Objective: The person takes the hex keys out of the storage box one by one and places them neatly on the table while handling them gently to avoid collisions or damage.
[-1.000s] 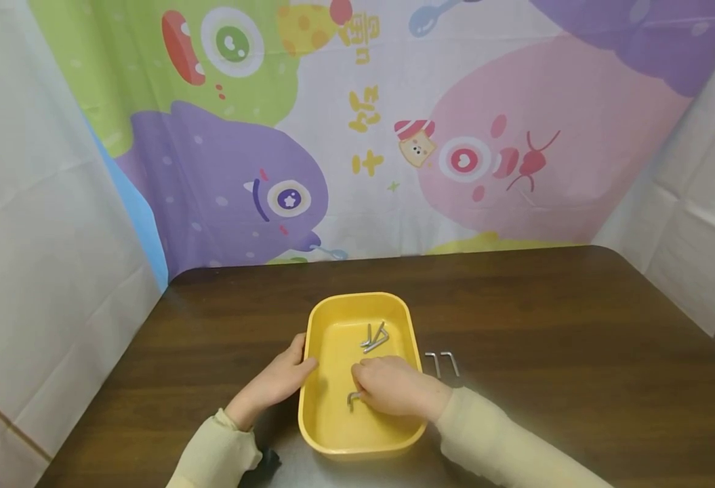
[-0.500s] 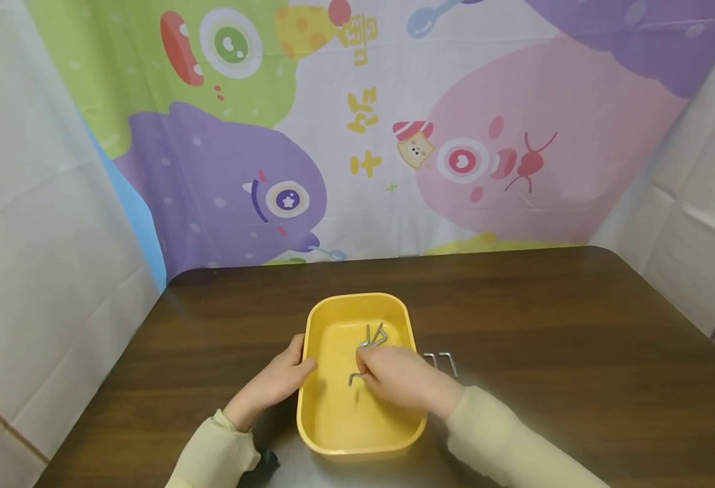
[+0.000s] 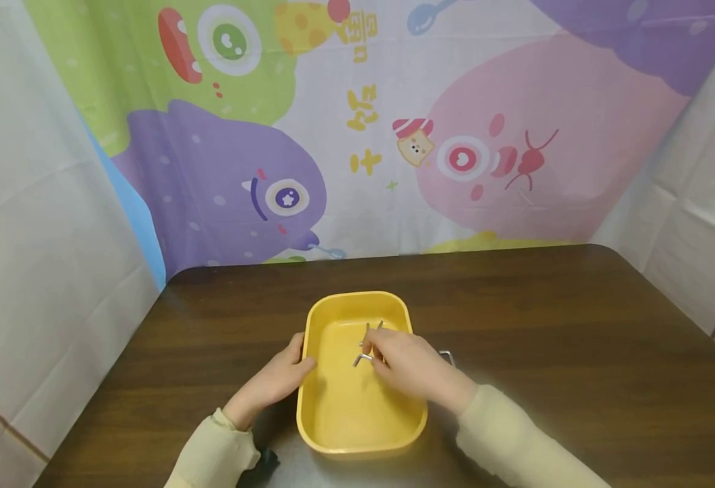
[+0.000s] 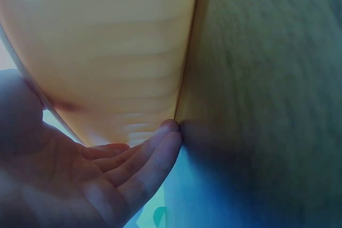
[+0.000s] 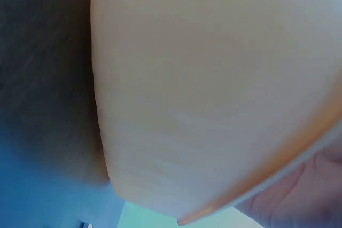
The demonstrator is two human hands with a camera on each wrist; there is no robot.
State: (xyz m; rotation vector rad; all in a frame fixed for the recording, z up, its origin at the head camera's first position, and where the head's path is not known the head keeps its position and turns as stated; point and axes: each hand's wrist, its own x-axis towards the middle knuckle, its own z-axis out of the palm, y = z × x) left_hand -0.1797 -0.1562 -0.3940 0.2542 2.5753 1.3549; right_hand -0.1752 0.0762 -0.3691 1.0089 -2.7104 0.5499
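Note:
A yellow plastic tray (image 3: 339, 413) stands on the table. My left hand (image 3: 280, 373) holds its left wall, with the thumb over the rim; in the left wrist view, the fingers (image 4: 155, 158) lie along the outside wall. Over the inside of the tray, my right hand (image 3: 409, 359) pinches a silver hex key (image 3: 363, 357), whose bent end sticks out to the left. Other hex keys (image 3: 380, 325) lie at the tray's far end, partly hidden behind the right hand. The right wrist view shows mostly the tray's outer wall (image 5: 203, 78) and part of the hand.
Just right of the tray, a hex key (image 3: 448, 356) on the dark wooden table (image 3: 534, 325) is partly covered by the right wrist. A small black item (image 3: 267, 464) is near the left sleeve. A cartoon-printed cloth (image 3: 357, 224) hangs behind the table.
My right hand has moved away from me and slightly right inside the tray, carrying the hex key, which has lifted and turned. The left hand and the tray have stayed put.

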